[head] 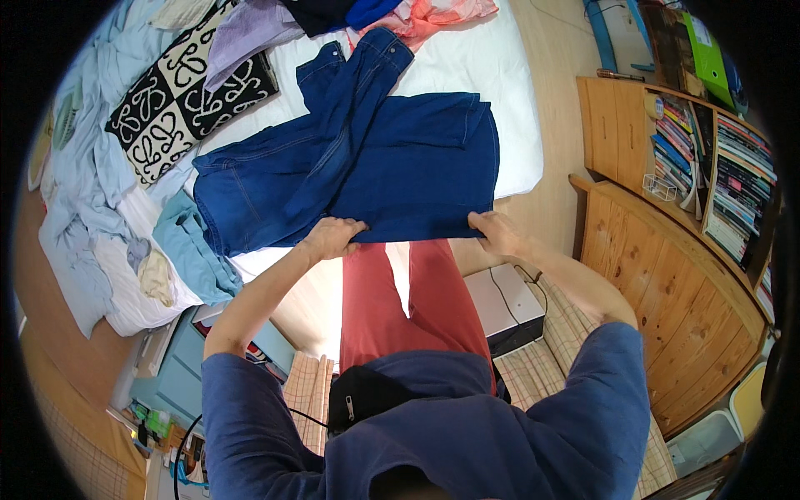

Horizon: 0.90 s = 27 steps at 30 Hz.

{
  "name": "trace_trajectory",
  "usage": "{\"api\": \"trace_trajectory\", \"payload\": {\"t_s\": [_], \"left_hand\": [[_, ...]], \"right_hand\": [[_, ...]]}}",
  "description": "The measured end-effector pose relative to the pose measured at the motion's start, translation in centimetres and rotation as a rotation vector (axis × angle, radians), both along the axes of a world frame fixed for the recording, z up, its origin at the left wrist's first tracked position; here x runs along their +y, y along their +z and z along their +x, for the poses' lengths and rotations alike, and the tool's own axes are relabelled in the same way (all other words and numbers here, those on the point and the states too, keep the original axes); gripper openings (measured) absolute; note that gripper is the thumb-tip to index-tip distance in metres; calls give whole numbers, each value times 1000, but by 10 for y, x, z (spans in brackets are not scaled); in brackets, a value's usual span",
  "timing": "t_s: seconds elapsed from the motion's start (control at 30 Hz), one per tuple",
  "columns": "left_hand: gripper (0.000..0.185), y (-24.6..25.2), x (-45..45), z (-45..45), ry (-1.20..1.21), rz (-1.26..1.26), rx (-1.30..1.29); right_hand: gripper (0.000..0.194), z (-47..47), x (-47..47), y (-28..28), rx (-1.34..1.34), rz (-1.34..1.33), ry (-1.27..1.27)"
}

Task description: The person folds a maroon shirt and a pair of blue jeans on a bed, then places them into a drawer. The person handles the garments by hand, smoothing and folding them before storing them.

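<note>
A dark blue denim shirt [400, 169] lies spread across the bed, its hem towards the right. One sleeve [350, 119] is laid across the body, its buttoned cuff pointing to the far side. My left hand [334, 237] grips the near edge of the denim around its middle. Farther right, my right hand [495, 232] pinches the same edge close to the hem corner. Between both hands the edge runs nearly straight, just in front of my red trousers [406, 294]. The fingertips under the cloth are partly hidden.
The white bed [512, 144] also holds a black-and-cream patterned knit [194, 94], a lilac towel-like cloth [250, 37], a coral garment [431, 19] and folded teal cloth [194, 250]. On the right stand a wooden bookshelf [615, 128] and a wooden panel [662, 294]. A white-topped box with cables [503, 294] sits low beside my legs.
</note>
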State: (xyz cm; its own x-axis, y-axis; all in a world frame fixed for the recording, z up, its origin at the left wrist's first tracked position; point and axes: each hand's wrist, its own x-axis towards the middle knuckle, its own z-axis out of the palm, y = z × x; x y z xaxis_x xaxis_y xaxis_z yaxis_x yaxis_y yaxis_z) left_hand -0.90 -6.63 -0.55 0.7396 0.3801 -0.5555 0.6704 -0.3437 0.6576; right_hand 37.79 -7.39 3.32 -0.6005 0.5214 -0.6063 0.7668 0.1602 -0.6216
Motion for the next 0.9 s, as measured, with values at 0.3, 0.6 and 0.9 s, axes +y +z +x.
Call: {"api": "trace_trajectory", "payload": {"t_s": [0.3, 0.6, 0.9], "left_hand": [[61, 5, 45, 0, 167, -202, 144], [60, -17, 66, -5, 319, 310, 374], [37, -28, 46, -6, 523, 467, 304]], "right_hand": [[24, 25, 1, -69, 261, -295, -978], [33, -34, 59, -66, -182, 231, -717], [43, -32, 41, -99, -410, 534, -570]]}}
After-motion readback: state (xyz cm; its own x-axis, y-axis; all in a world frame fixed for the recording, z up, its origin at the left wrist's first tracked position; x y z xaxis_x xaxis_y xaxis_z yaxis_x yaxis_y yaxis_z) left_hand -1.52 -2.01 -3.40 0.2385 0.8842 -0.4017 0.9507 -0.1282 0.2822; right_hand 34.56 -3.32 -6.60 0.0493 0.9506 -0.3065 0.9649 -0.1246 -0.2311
